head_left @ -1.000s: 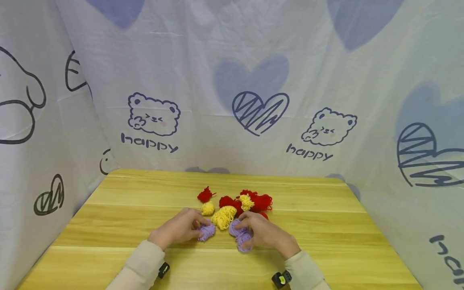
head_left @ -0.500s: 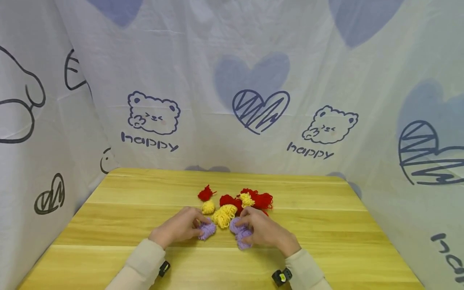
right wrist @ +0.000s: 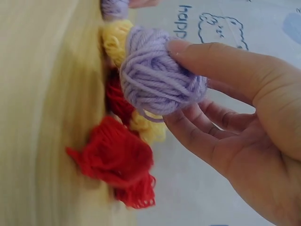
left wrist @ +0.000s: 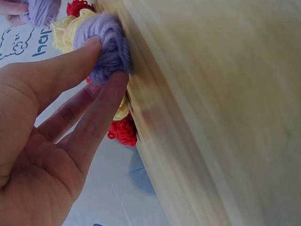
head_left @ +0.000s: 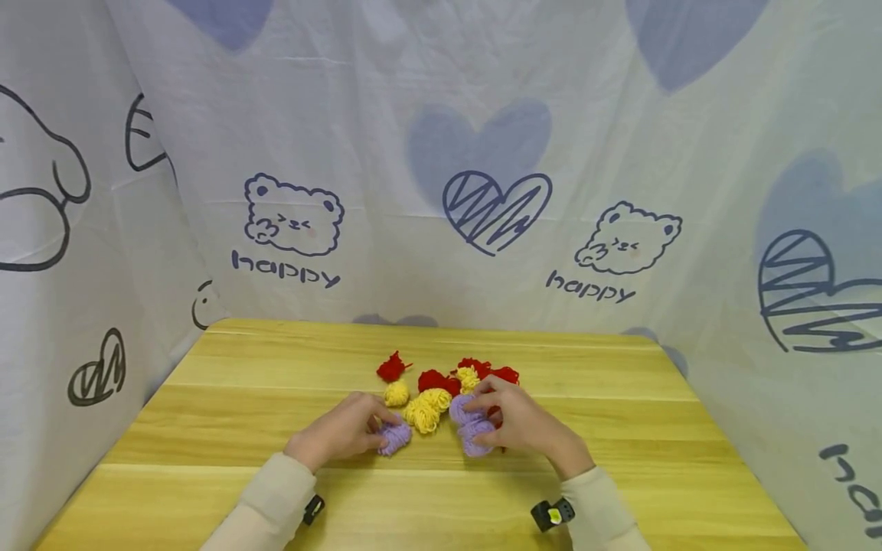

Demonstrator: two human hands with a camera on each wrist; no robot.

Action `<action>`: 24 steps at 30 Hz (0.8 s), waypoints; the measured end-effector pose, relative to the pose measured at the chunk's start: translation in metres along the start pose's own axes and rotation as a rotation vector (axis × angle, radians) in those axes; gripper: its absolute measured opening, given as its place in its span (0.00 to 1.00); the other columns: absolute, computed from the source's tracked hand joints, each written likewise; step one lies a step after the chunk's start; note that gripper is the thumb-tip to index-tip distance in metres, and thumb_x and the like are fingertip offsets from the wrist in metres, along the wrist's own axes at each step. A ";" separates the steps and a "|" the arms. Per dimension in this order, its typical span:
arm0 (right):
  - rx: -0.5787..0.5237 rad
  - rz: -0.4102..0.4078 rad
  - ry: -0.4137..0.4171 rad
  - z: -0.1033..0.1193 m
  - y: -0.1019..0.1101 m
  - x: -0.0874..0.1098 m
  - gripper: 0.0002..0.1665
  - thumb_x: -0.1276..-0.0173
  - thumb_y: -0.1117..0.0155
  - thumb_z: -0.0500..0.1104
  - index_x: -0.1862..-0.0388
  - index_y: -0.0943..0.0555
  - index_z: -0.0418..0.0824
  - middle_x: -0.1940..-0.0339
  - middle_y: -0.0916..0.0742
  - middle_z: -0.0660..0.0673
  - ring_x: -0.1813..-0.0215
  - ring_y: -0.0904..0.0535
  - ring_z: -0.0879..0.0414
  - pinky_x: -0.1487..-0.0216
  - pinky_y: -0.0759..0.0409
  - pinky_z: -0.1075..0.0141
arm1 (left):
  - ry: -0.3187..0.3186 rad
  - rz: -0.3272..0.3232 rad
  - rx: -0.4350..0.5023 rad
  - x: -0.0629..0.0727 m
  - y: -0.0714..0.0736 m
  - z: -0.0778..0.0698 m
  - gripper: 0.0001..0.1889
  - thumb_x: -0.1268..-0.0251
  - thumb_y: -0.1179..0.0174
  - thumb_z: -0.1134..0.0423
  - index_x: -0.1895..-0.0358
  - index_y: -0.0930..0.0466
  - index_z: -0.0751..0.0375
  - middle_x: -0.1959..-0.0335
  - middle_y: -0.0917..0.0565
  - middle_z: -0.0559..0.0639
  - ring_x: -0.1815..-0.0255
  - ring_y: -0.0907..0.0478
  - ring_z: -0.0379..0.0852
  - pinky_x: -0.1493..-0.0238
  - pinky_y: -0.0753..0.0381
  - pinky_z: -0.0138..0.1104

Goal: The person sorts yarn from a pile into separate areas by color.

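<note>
In the head view my left hand (head_left: 341,430) pinches a small lilac yarn ball (head_left: 396,438) between thumb and fingertips, low on the wooden table. The left wrist view shows thumb and fingertips on opposite sides of this same ball (left wrist: 106,44). My right hand (head_left: 524,421) grips a larger lilac yarn bundle (head_left: 472,428), which looks like two lobes from above. Seen from the right wrist, that bundle (right wrist: 160,70) is raised off the tabletop, thumb on top and fingers beneath. A yellow yarn bundle (head_left: 425,412) lies between the two hands.
Behind the hands lie a small yellow ball (head_left: 396,394), another yellow piece (head_left: 468,378), a red ball (head_left: 392,368) at left and a red bundle (head_left: 435,381). More red yarn (right wrist: 117,153) sits under the right hand. A printed curtain (head_left: 413,291) encloses the table (head_left: 262,360).
My right hand has lifted its lilac bundle and carried it up and slightly right, away from the table. The left hand and its ball stay in place.
</note>
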State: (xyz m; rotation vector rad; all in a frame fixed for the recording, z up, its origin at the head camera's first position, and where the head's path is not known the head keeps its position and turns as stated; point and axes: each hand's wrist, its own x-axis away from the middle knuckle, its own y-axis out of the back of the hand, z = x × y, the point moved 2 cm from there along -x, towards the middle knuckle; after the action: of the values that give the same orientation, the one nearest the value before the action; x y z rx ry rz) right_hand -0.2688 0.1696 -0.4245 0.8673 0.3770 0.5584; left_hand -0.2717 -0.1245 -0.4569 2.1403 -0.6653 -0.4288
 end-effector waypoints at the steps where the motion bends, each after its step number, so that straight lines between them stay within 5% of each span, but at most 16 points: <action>1: 0.003 -0.009 -0.002 -0.002 0.003 0.001 0.25 0.42 0.20 0.36 0.44 0.13 0.36 0.43 0.20 0.41 0.56 0.20 0.57 0.56 0.15 0.72 | -0.003 0.000 0.002 0.000 0.000 0.000 0.16 0.42 0.28 0.73 0.49 0.11 0.63 0.50 0.12 0.55 0.56 0.13 0.50 0.55 0.12 0.34; 12: -0.126 -0.075 -0.094 -0.014 0.024 0.009 0.23 0.41 0.22 0.34 0.45 0.13 0.36 0.43 0.21 0.41 0.46 0.15 0.42 0.51 0.11 0.65 | -0.002 0.003 0.020 -0.001 -0.001 0.001 0.16 0.41 0.28 0.73 0.49 0.11 0.63 0.50 0.12 0.56 0.56 0.13 0.50 0.54 0.11 0.36; 24: -0.079 -0.123 -0.109 -0.025 0.035 0.018 0.22 0.41 0.21 0.36 0.46 0.12 0.40 0.44 0.21 0.43 0.45 0.15 0.43 0.48 0.11 0.62 | -0.018 -0.008 0.029 0.000 -0.001 0.001 0.16 0.43 0.28 0.73 0.49 0.11 0.64 0.52 0.12 0.57 0.58 0.13 0.50 0.55 0.11 0.36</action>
State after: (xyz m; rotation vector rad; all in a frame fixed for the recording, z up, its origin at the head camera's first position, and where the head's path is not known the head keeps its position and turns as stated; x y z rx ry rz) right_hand -0.2784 0.2135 -0.4134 0.7893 0.3045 0.4081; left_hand -0.2714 -0.1245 -0.4583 2.1695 -0.6773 -0.4459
